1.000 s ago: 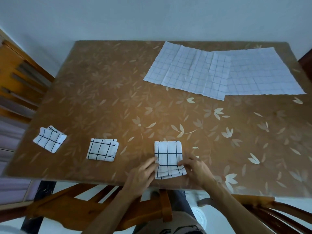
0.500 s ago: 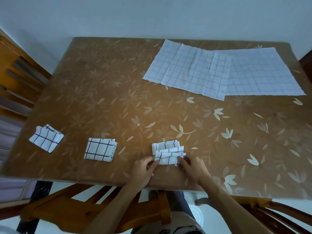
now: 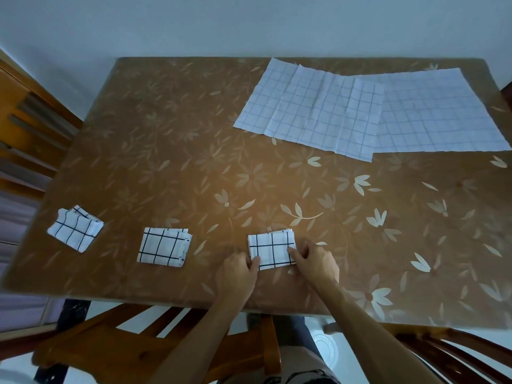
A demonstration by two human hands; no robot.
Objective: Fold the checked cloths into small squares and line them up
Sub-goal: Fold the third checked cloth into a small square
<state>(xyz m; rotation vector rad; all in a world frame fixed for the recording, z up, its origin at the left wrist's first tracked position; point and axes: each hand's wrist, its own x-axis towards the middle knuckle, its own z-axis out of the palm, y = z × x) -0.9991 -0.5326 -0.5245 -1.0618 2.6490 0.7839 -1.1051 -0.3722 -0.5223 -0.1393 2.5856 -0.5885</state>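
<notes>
At the table's [image 3: 171,151] near edge, the left hand [image 3: 239,275] and right hand [image 3: 314,263] pinch the third folded cloth [image 3: 271,249] (fingers closed on opposite edges).

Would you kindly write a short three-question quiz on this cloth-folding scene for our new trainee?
1. True or false: three folded squares lie along the near edge of the table.
2. How many unfolded cloths lie at the far right?
3. The left hand and right hand both touch which square? A) leftmost B) middle C) rightmost

Key
1. True: the leftmost square, the middle square and the rightmost square.
2. Two: the overlapping cloth and the cloth beneath.
3. C
</notes>
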